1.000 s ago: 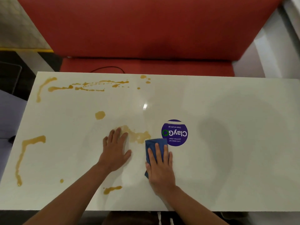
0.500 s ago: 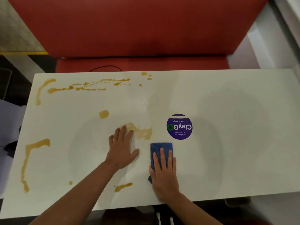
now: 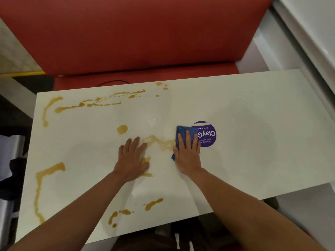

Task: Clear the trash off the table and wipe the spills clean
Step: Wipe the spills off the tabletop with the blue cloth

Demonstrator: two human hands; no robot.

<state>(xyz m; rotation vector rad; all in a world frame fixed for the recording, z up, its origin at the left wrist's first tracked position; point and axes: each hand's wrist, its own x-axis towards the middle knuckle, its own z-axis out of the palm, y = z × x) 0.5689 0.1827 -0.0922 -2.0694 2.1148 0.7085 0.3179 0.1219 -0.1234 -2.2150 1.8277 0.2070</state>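
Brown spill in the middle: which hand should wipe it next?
Right hand, probably. It already presses the blue cloth flat, touching that spill. The left hand lies bare on the table, holding nothing.

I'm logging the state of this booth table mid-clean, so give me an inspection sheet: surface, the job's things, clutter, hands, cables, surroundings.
Surface: white table, mostly bare on the right; a round purple sticker near the middle.
Job's things: blue cloth lies flat, overlapping the sticker's left edge. Amber spills streak the far left, left edge, centre and near edge.
Clutter: no trash seen.
Hands: right hand presses flat on the cloth; left hand rests flat on the table, partly over a spill.
Cables: a thin black cable on the bench seat.
Surroundings: red bench behind the table; pale wall at right.
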